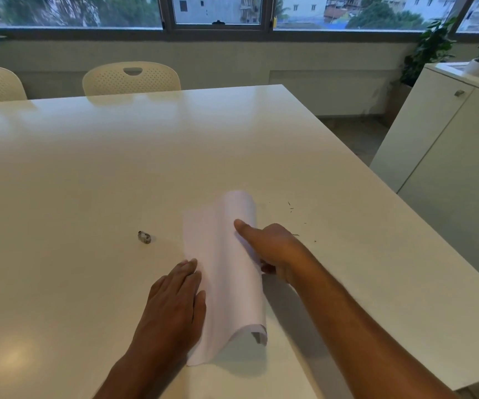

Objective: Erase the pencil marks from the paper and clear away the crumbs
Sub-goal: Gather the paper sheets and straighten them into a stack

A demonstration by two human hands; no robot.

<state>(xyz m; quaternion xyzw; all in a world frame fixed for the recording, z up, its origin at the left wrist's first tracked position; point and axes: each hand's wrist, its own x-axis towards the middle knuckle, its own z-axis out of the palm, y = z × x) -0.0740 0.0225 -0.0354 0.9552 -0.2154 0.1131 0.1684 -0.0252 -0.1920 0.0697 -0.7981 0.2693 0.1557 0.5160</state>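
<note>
**Tipping the crumbs off the sheet**

The paper (pixel 226 272) lies at table (pixel 117 168) centre, its right edge curled up. Left hand (pixel 175 306), fingers straight and together, pins the 9 o'clock edge. Right hand (pixel 272 249) grips the lifted edge, thumb on top. Best to lift slowly, towards the crumbs (pixel 293 223) at 2 o'clock. The eraser (pixel 144 237) sits at 10 o'clock.

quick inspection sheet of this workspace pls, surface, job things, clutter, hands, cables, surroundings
surface: white table, glossy, with dark crumbs scattered right of the paper
job's things: paper lifted and curled on its right side; small worn eraser lying apart, left of the paper
clutter: nothing seen
hands: left hand flat, pressing the paper's left edge; right hand grips the raised right edge, thumb on top
cables: nothing seen
surroundings: two cream chairs at the far side, windows behind, white cabinet and potted plants to the right
</note>
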